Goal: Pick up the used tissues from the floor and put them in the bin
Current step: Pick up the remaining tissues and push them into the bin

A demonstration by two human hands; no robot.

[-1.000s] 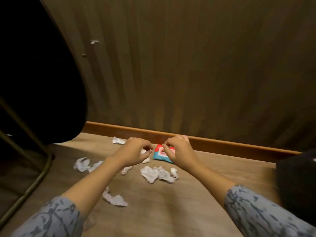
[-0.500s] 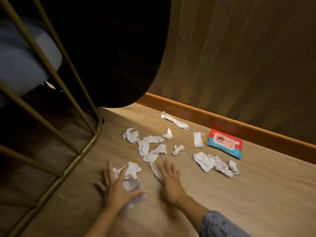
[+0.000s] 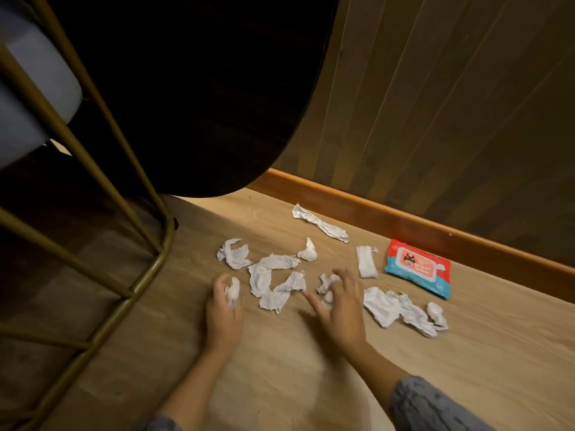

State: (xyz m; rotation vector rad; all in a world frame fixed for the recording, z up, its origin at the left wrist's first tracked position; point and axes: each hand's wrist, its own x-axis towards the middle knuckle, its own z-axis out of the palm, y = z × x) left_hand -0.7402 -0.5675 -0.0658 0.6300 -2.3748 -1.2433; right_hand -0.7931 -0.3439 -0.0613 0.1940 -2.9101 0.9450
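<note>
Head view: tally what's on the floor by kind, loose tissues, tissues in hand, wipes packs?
Loose tissues on floor: about 7, e.g. long twisted tissue
Tissues in hand: 2, left hand, right hand
Wipes pack: 1
Total: about 10

Left hand (image 3: 224, 306) low, fingers curled closed; right hand (image 3: 337, 301) beside it, fingers bent downward.

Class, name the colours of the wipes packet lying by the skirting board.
The wipes packet is red with a blue lower edge, seen in the head view.
</note>
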